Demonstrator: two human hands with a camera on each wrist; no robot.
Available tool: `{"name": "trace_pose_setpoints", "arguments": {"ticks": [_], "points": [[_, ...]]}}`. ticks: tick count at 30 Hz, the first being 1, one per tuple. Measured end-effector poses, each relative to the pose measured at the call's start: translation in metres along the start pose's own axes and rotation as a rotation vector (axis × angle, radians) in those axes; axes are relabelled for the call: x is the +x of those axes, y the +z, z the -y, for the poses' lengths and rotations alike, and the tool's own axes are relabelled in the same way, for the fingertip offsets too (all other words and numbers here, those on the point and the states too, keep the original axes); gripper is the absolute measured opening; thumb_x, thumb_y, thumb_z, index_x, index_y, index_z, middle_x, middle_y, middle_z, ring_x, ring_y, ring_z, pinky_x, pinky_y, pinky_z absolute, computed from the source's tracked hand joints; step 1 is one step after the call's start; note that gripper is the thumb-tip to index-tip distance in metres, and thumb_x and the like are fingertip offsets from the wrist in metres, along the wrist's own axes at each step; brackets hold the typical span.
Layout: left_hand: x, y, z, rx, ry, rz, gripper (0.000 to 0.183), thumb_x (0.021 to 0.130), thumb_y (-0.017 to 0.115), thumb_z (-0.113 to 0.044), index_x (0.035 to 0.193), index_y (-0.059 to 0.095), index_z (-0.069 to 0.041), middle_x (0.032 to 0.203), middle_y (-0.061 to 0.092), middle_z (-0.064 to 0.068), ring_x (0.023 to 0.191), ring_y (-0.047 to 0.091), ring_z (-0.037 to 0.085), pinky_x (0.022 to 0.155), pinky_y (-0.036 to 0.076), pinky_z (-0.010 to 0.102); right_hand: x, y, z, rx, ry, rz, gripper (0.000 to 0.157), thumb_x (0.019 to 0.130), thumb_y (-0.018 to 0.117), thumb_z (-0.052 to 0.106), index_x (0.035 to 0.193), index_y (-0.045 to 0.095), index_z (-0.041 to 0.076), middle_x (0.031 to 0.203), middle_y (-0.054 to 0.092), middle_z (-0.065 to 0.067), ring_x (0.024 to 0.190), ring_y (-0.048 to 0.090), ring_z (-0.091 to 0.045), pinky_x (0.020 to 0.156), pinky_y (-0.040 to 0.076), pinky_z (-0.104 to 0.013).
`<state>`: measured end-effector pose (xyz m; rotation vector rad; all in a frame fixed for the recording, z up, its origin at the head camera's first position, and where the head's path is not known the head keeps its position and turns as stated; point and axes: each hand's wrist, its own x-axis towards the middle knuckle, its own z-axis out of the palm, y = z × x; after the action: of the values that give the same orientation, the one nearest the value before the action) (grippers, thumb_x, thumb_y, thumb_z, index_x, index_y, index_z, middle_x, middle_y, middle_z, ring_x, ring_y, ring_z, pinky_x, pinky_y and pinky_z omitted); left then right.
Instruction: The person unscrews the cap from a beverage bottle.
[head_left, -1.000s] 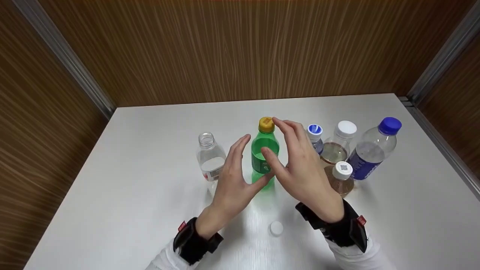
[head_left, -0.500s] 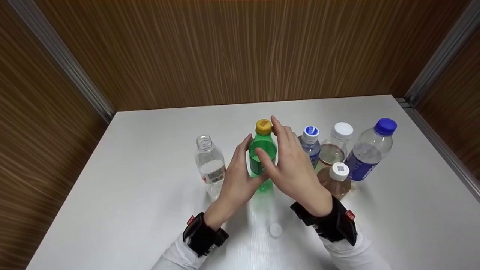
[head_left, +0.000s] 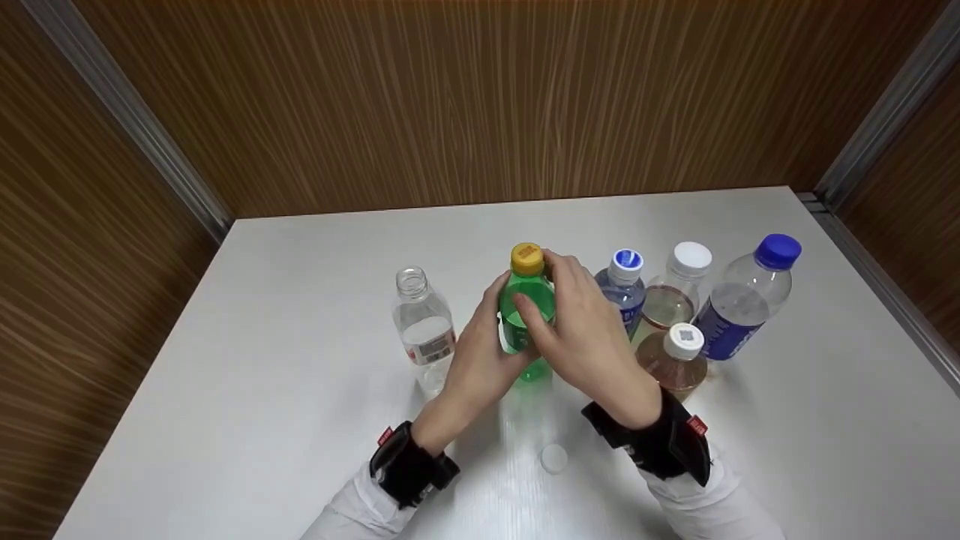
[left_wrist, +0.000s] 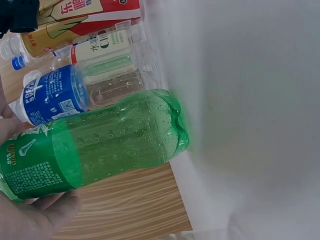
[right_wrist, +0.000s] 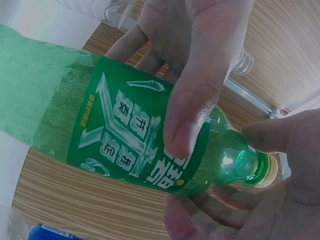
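Note:
A green soda bottle with a yellow cap stands upright in the middle of the white table, between both hands. My left hand grips it around the label, the thumb pressing the label's front in the right wrist view. Higher up, my right hand curls around the shoulder and neck, fingers behind the bottle and thumb beside the neck just below the cap. In the left wrist view the base of the bottle is at the tabletop.
An uncapped clear bottle stands left of the hands. A loose white cap lies near the front. Several capped bottles cluster at right, including a blue-labelled one, a brownish one and a tall blue-capped one. Wood-grain panels surround the table.
Both hands have moved in on the green bottle and now hold it. The right fingers have lowered and curled behind its neck. The other bottles and the loose cap stay put.

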<state>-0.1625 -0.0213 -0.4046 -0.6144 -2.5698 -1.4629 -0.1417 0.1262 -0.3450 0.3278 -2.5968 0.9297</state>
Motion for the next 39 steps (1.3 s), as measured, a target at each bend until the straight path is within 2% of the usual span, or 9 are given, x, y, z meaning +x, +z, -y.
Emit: {"name": "trace_pose_setpoints", "arguments": {"ticks": [4, 7, 13, 18, 22, 27, 32, 39], "points": [[0.000, -0.001, -0.001, -0.007, -0.011, 0.006, 0.088, 0.092, 0.080, -0.022, 0.164, 0.030, -0.012, 0.158, 0.053, 0.014, 0.146, 0.055, 0.030, 0.122, 0.046, 0.051, -0.001, 0.001, 0.000, -0.011, -0.018, -0.015, 0.048, 0.104, 0.064, 0.034, 0.139, 0.055, 0.002, 0.126, 0.065, -0.016, 0.110, 0.066, -0.029, 0.091, 0.062, -0.048], [0.000, -0.002, -0.002, -0.002, -0.003, 0.002, 0.085, 0.092, 0.080, -0.021, 0.162, 0.032, -0.011, 0.156, 0.056, 0.014, 0.145, 0.056, 0.030, 0.121, 0.047, 0.050, -0.001, 0.001, 0.000, -0.007, -0.033, -0.029, 0.044, 0.105, 0.064, 0.033, 0.136, 0.057, 0.002, 0.124, 0.066, -0.016, 0.107, 0.065, -0.029, 0.089, 0.061, -0.048], [0.001, -0.008, -0.006, -0.021, 0.033, -0.027, 0.080, 0.089, 0.082, -0.022, 0.157, 0.041, -0.012, 0.149, 0.062, 0.013, 0.138, 0.061, 0.029, 0.116, 0.052, 0.050, -0.001, -0.002, 0.002, 0.041, -0.056, -0.068, 0.041, 0.105, 0.065, 0.031, 0.133, 0.058, 0.002, 0.123, 0.066, -0.015, 0.110, 0.066, -0.027, 0.094, 0.060, -0.048], [-0.003, -0.011, -0.013, -0.044, 0.069, -0.029, 0.079, 0.089, 0.082, -0.025, 0.156, 0.042, -0.013, 0.149, 0.062, 0.011, 0.135, 0.063, 0.028, 0.114, 0.054, 0.048, -0.003, -0.008, 0.006, 0.090, -0.065, -0.089, 0.039, 0.104, 0.066, 0.029, 0.132, 0.060, 0.002, 0.124, 0.066, -0.014, 0.114, 0.066, -0.027, 0.098, 0.059, -0.049], [-0.008, -0.013, -0.017, -0.062, 0.088, -0.022, 0.078, 0.091, 0.081, -0.027, 0.157, 0.041, -0.015, 0.150, 0.062, 0.008, 0.136, 0.063, 0.023, 0.114, 0.054, 0.042, -0.006, -0.016, 0.011, 0.125, -0.066, -0.094, 0.035, 0.104, 0.066, 0.026, 0.131, 0.062, 0.003, 0.123, 0.067, -0.013, 0.112, 0.066, -0.025, 0.093, 0.058, -0.046], [-0.014, -0.014, -0.022, -0.084, 0.154, -0.020, 0.079, 0.091, 0.081, -0.025, 0.157, 0.040, -0.013, 0.149, 0.062, 0.007, 0.133, 0.064, 0.020, 0.112, 0.056, 0.037, -0.012, -0.028, 0.017, 0.146, -0.069, -0.105, 0.033, 0.103, 0.067, 0.023, 0.130, 0.063, 0.004, 0.124, 0.068, -0.010, 0.107, 0.064, -0.021, 0.085, 0.055, -0.038], [-0.019, -0.017, -0.027, -0.097, 0.232, -0.015, 0.082, 0.089, 0.084, -0.021, 0.157, 0.039, -0.009, 0.148, 0.061, 0.008, 0.130, 0.065, 0.019, 0.109, 0.058, 0.035, -0.020, -0.036, 0.024, 0.178, -0.116, -0.137, 0.033, 0.101, 0.069, 0.019, 0.128, 0.063, 0.002, 0.122, 0.069, -0.009, 0.100, 0.059, -0.015, 0.080, 0.048, -0.028], [-0.024, -0.018, -0.030, -0.102, 0.284, -0.029, 0.085, 0.085, 0.088, -0.020, 0.154, 0.041, -0.007, 0.146, 0.064, 0.009, 0.130, 0.065, 0.020, 0.112, 0.055, 0.037, -0.027, -0.041, 0.028, 0.235, -0.180, -0.140, 0.032, 0.099, 0.071, 0.013, 0.128, 0.064, 0.002, 0.121, 0.069, -0.007, 0.099, 0.056, -0.010, 0.079, 0.046, -0.025]]}}
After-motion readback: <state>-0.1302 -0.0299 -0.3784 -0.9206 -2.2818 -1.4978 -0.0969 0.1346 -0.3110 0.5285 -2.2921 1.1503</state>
